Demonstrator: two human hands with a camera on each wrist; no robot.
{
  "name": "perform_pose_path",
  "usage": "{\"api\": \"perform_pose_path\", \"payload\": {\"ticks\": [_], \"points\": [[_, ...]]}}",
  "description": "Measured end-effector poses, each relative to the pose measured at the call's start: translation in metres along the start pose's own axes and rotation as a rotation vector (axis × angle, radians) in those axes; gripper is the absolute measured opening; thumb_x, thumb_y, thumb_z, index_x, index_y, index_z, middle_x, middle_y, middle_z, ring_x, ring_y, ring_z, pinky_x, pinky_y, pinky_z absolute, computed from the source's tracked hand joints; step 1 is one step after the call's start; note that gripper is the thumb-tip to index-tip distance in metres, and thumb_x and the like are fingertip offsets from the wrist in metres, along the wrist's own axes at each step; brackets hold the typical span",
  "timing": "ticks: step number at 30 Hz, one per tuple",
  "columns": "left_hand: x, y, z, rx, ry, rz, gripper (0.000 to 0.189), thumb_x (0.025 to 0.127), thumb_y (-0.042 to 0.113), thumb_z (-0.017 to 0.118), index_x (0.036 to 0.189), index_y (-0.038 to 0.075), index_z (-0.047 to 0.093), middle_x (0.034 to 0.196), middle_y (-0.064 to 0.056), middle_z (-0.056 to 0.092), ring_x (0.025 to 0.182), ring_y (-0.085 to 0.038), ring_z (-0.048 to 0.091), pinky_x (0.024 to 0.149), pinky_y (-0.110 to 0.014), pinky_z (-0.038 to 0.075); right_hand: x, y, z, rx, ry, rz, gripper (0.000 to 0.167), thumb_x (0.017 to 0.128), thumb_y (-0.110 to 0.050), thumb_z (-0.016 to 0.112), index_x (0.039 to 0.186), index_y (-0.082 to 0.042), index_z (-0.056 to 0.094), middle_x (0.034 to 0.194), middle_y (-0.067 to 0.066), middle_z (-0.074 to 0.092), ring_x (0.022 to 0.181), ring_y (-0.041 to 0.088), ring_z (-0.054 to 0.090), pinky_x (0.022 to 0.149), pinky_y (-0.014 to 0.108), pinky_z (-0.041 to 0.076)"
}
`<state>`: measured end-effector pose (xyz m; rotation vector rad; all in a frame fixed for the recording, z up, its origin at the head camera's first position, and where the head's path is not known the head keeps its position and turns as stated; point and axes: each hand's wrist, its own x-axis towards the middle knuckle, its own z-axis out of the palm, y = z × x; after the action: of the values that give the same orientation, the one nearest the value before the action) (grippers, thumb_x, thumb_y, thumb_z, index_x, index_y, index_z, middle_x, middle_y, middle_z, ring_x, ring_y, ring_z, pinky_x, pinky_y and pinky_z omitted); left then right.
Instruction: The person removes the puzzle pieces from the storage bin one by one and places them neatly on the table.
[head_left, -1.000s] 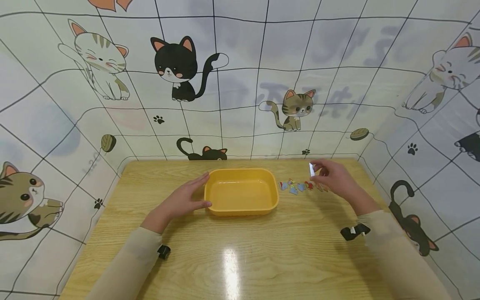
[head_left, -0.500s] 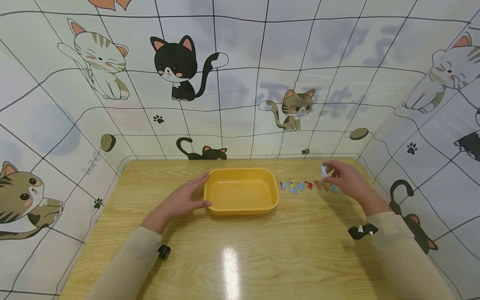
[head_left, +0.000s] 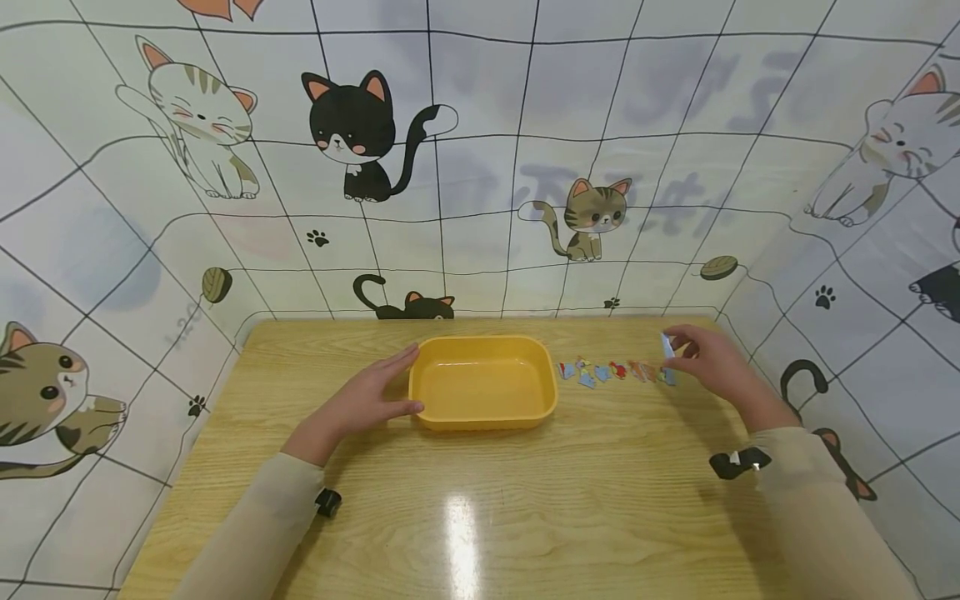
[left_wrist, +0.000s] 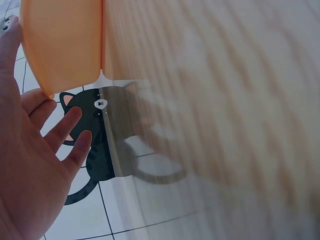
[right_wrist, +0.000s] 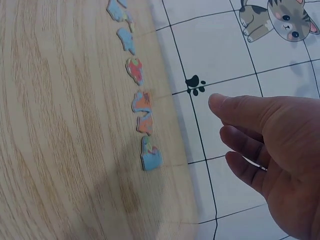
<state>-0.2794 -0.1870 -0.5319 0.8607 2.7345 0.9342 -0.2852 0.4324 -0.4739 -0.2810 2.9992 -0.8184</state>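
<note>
A yellow tray (head_left: 483,425) sits on the wooden table. Against its left side rests my left hand (head_left: 367,392), thumb near the front corner and fingers extended along the rim. The left wrist view shows some of those fingers clear of the tray. My right hand (head_left: 708,362) pinches a small pale-blue jigsaw piece (head_left: 667,344) between thumb and fingers, above the right end of a row of jigsaw pieces. From the right wrist camera, the thumb side of the right hand (right_wrist: 275,145) hides the held piece. Below it lies a blue jigsaw piece (right_wrist: 151,159) at the row's end.
Right of the tray the row continues with a red piece (head_left: 617,370), orange pieces (right_wrist: 142,103) and blue pieces (head_left: 587,380). The wooden table (head_left: 375,517) ends at the back against a white cat-print curtain (head_left: 480,167), which also stands at both sides.
My right hand has moved to the right along the row, carrying the pale-blue jigsaw piece, and uncovered the pieces at the row's right end. The left hand and tray have stayed still.
</note>
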Motion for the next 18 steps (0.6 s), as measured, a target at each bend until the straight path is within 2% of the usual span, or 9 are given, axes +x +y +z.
{"api": "perform_pose_path", "payload": {"ticks": [4, 12, 18], "points": [[0.0, -0.002, 0.001, 0.003, 0.001, 0.0, 0.104, 0.098, 0.066, 0.076, 0.177, 0.016, 0.03, 0.184, -0.001, 0.022, 0.166, -0.037, 0.028, 0.132, -0.063, 0.025, -0.002, 0.006, -0.004, -0.012, -0.024, 0.026, 0.058, 0.102, -0.014, 0.083, 0.149, 0.008, 0.058, 0.123, 0.028, 0.071, 0.105, 0.039, 0.067, 0.076, 0.042, 0.056], [-0.002, -0.003, 0.001, 0.008, -0.001, -0.006, 0.105, 0.098, 0.071, 0.073, 0.177, 0.02, 0.028, 0.184, 0.002, 0.021, 0.166, -0.037, 0.028, 0.132, -0.062, 0.025, -0.002, 0.023, -0.008, -0.006, -0.07, 0.048, 0.056, 0.1, -0.007, 0.082, 0.146, 0.016, 0.058, 0.118, 0.03, 0.07, 0.103, 0.041, 0.068, 0.075, 0.04, 0.057], [0.0, 0.0, 0.0, 0.006, 0.0, 0.003, 0.104, 0.098, 0.066, 0.076, 0.177, 0.017, 0.029, 0.184, 0.0, 0.022, 0.166, -0.037, 0.028, 0.132, -0.063, 0.025, -0.008, 0.036, -0.01, -0.01, -0.105, 0.047, 0.054, 0.1, -0.003, 0.081, 0.144, 0.017, 0.058, 0.116, 0.03, 0.07, 0.101, 0.043, 0.07, 0.077, 0.045, 0.059]]}}
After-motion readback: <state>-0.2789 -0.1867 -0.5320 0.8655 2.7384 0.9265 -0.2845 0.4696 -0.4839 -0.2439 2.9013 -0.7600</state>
